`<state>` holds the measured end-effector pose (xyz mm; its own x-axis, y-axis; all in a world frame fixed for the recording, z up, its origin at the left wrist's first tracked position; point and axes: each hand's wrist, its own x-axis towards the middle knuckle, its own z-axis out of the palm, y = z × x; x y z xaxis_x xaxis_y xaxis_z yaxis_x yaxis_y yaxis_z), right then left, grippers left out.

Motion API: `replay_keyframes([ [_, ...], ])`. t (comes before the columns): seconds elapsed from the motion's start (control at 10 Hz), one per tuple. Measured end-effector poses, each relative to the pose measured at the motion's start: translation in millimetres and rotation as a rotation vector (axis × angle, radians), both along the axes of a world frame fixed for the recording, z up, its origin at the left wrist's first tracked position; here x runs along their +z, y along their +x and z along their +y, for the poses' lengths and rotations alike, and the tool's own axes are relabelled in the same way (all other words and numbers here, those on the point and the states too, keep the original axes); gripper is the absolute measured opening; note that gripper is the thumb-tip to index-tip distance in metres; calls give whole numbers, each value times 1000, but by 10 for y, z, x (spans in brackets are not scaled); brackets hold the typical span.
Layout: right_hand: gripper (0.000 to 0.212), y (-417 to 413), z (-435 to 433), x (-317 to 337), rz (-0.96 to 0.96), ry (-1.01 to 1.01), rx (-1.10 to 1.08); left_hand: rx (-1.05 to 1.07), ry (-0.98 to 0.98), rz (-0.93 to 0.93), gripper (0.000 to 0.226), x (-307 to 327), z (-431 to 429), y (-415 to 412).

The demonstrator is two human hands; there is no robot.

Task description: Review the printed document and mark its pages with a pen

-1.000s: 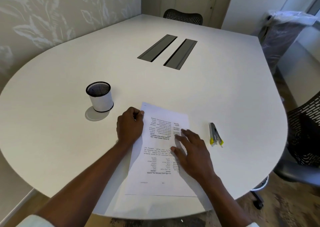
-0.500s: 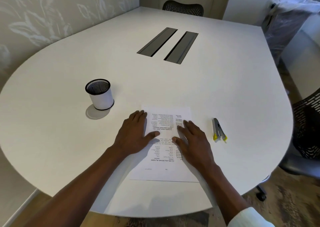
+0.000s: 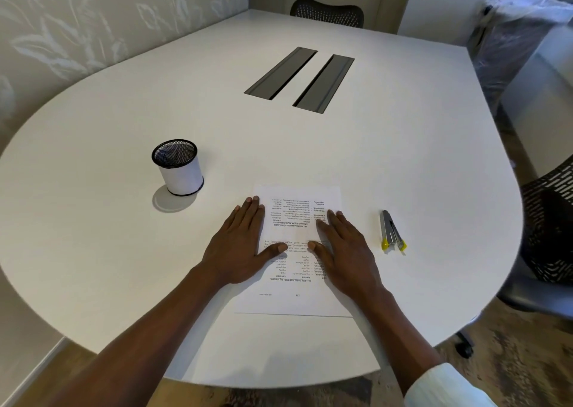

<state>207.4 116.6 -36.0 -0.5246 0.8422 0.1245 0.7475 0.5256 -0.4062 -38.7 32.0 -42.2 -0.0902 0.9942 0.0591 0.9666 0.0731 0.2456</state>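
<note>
On the near edge of the white table (image 3: pixel 124 251) sits the printed document (image 3: pixel 297 251), text upside down from this viewpoint, lying flat. Both hands are spread open, palms down, holding nothing: the left hand (image 3: pixel 238 245) covers the sheet's left edge and the right hand (image 3: pixel 344 248) presses its right half, thumbs nearly meeting mid-page. A mesh pen cup (image 3: pixel 178 168) stands off to the left, apart from the paper, and a small silver and yellow stapler-looking thing (image 3: pixel 391 232) lies just right of it
</note>
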Motion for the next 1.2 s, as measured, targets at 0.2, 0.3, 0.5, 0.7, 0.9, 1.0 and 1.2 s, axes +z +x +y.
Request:
replay_keyframes([
  [0.2,61,2,7,-23,1,-1,-1,4,1,3,120,-52,8,-14],
  [0.3,60,12,11,-40,6,-3,-2,8,9,2,121,-83,16,-22],
  [0.5,60,10,15,-51,11,-4,3,15,16,-2,123,-107,18,-31],
  [0.7,60,17,11,-43,14,-19,-3,23,-8,-28,124,-75,14,-37],
  [0.9,61,15,21,-55,0,-23,7,31,-40,-65,127,-16,-3,-31],
  [1.0,62,14,47,-89,11,-29,17,37,-33,-90,129,-22,9,-42],
  [1.2,69,35,50,-37,109,-24,0,62,79,-181,124,56,-53,-3],
])
